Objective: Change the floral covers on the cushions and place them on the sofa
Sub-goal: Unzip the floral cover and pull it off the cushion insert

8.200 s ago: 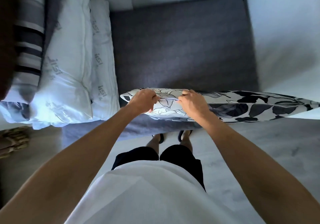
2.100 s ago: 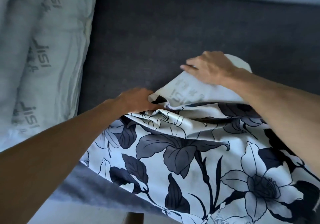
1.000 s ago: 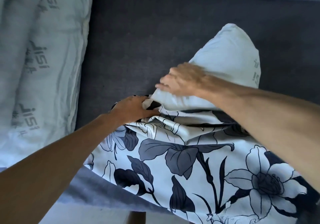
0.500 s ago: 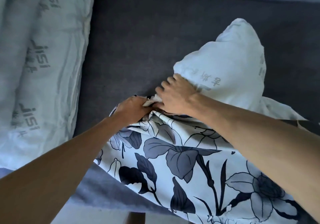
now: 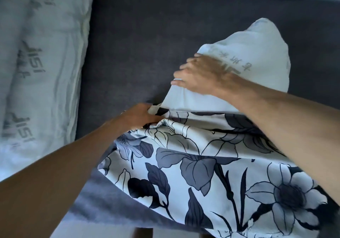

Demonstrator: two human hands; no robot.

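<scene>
Where the dark grey sofa (image 5: 147,35) seat fills the head view, two bare white cushions (image 5: 42,72) printed with grey lettering lie along its left side, touching each other and well apart from the work. Right of them, the floral cover (image 5: 193,173) lies across the front edge of the seat, its open mouth turned away from the person, toward the sofa back. Out of that mouth sticks the white insert (image 5: 248,57), its long axis running from the mouth up and slightly right; roughly the upper part is bare, the rest hidden inside the cover. The right hand (image 5: 200,75) lies flat on the bare insert with fingers spread and fairly straight, pressing or sliding rather than clasping, though blur leaves its thumb unclear. The left hand (image 5: 139,116) is the nearer one to the mouth: its grip is closed on the cover's left corner, bunching the fabric just below the insert. The step in hand looks like stripping the floral cover. What the next move turns on is this: the insert lies beyond the mouth, away from the left hand, so holding the rim in place and drawing the insert along its own axis, away from the person, should free it.
</scene>
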